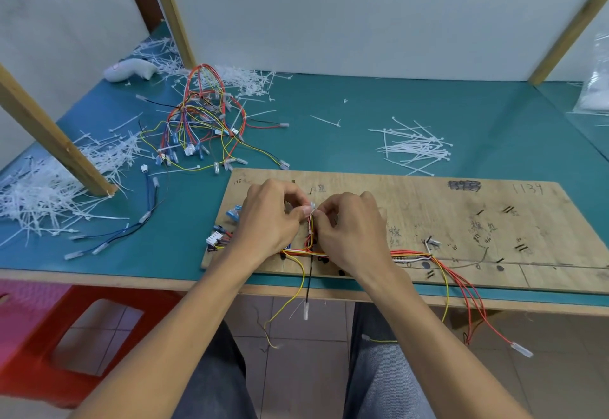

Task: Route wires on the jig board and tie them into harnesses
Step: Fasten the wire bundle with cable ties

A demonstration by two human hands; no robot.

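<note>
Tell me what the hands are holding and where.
The left hand and right hand both pinch a small white plastic cable tie, from either side, at the top of the upright red and yellow wire bundle.

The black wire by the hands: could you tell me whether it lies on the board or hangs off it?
Hanging off: the black wire leaves the board past the table edge, its clear tip dangling below.

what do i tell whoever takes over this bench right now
Left hand and right hand both pinch a white cable tie on the upright wire branch at the left of the jig board.
Wires run along the board's near edge; some ends hang off the table.
Done: lower tie on that branch.
Left: likely cinch this tie, tie the rest.
Spare ties lie behind the board.
</note>
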